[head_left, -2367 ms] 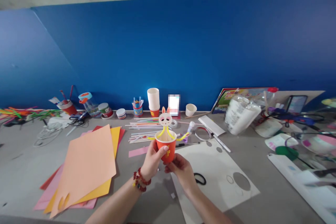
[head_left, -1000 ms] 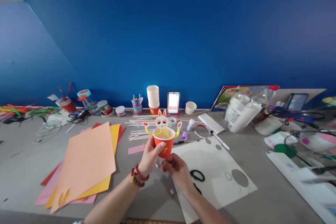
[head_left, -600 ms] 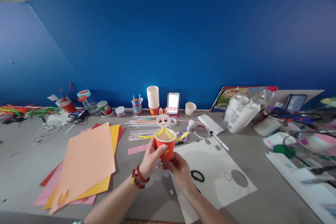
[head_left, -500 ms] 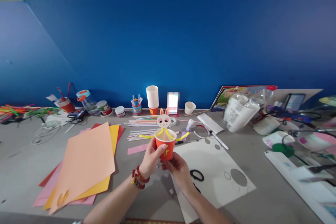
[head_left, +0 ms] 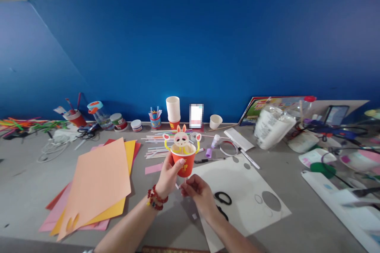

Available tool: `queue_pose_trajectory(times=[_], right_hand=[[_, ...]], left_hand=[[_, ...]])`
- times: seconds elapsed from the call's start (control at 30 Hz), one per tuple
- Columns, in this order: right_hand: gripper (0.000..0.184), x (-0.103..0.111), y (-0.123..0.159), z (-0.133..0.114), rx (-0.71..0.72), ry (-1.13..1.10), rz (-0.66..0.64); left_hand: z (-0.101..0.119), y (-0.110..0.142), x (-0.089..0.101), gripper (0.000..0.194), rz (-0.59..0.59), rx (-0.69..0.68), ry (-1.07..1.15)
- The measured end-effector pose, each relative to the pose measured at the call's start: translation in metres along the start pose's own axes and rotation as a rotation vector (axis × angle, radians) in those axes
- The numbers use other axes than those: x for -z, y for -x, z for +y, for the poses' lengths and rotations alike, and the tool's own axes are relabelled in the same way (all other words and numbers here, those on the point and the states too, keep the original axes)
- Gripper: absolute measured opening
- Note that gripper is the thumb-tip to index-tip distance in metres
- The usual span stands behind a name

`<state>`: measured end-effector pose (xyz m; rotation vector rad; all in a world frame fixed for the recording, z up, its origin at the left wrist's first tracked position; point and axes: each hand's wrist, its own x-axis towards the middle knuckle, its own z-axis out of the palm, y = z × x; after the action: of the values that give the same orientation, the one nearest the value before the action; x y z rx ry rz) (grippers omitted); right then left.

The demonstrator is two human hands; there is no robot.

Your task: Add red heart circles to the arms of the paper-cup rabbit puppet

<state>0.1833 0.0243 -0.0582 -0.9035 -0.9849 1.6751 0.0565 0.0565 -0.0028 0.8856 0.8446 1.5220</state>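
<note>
My left hand is wrapped round a red paper cup with yellow lettering, held upright above the table. A white paper rabbit head with orange-pink ears sits low at the cup's rim. Yellow bent arms with white and pink paws rise on both sides of it. Below the cup, my right hand pinches a thin pale stick that comes out of the cup's bottom; most of the stick is hidden by the fingers.
White paper with cut-out holes lies at right, black-handled scissors on it. Coloured paper sheets are stacked at left. Straws, a glue stick, a tape roll and stacked paper cups stand or lie behind.
My right hand has moved down from the cup's base, and a bit of stick now shows. The rabbit head has sunk towards the rim, and the yellow arms have swung up.
</note>
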Motion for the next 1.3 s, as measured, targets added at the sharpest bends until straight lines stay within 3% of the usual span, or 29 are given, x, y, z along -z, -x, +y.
queue_pose_trajectory(times=[0.3,0.63,0.87,1.1,1.3], right_hand=[[0.031,0.003,-0.002,-0.007,0.148,0.195,0.026],[0.035,0.004,0.001,-0.001,0.066,0.303,0.013],[0.031,0.007,-0.003,-0.004,0.118,0.268,0.044],[0.032,0.006,-0.001,0.000,0.089,0.278,0.001],[0.032,0.006,-0.003,-0.003,0.110,0.261,0.027]], left_hand=[[-0.008,0.004,0.000,0.042,-0.015,0.030,-0.016],[-0.001,-0.001,0.000,0.051,-0.012,-0.004,-0.014],[-0.008,0.004,-0.002,0.040,0.005,0.040,-0.052],[-0.002,0.000,-0.001,0.049,0.024,0.001,-0.021],[-0.005,0.001,-0.001,0.043,0.010,0.037,-0.042]])
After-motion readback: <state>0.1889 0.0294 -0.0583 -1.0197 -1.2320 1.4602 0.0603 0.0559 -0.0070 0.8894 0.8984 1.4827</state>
